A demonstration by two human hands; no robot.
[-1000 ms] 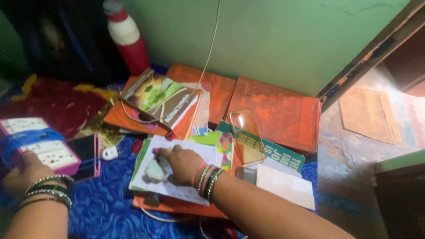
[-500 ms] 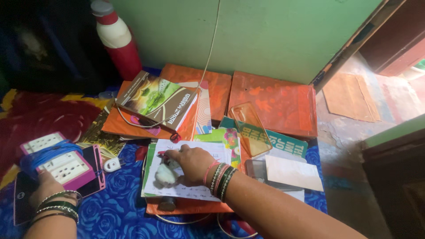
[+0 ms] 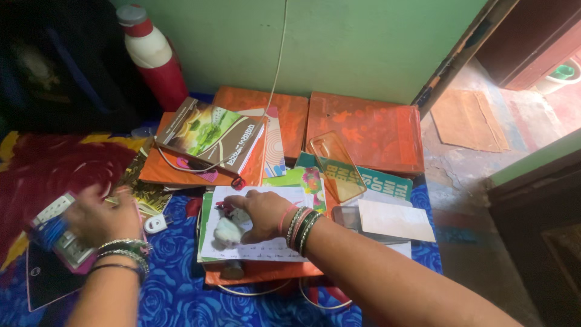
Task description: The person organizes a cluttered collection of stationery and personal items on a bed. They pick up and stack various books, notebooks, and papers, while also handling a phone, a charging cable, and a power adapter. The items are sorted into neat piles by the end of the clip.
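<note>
Right hand (image 3: 261,213) laid palm-down on a white sheet (image 3: 266,245), fingers curled over a small pale lump (image 3: 228,230) (kind not clear), a red bit just at the fingertips. Sheet atop a stack of orange folders (image 3: 254,272) on a blue flowered cloth (image 3: 169,290).

Left hand (image 3: 103,218) blurred, at 9 o'clock from the right, lying over a pink-edged socket board (image 3: 60,239) wound with blue cord; grip cannot be told. Dark phone (image 3: 45,281) just under the board.

At 12 o'clock: brown-and-green book (image 3: 209,134) tilted on orange folders. At 1 o'clock: clear orange phone case (image 3: 336,166) on a teal book (image 3: 387,184). Red-and-white bottle (image 3: 151,54) at 11 o'clock by the green wall (image 3: 363,42).

Since half a second ago: left hand shifted from beside the board onto it; right hand unmoved.
</note>
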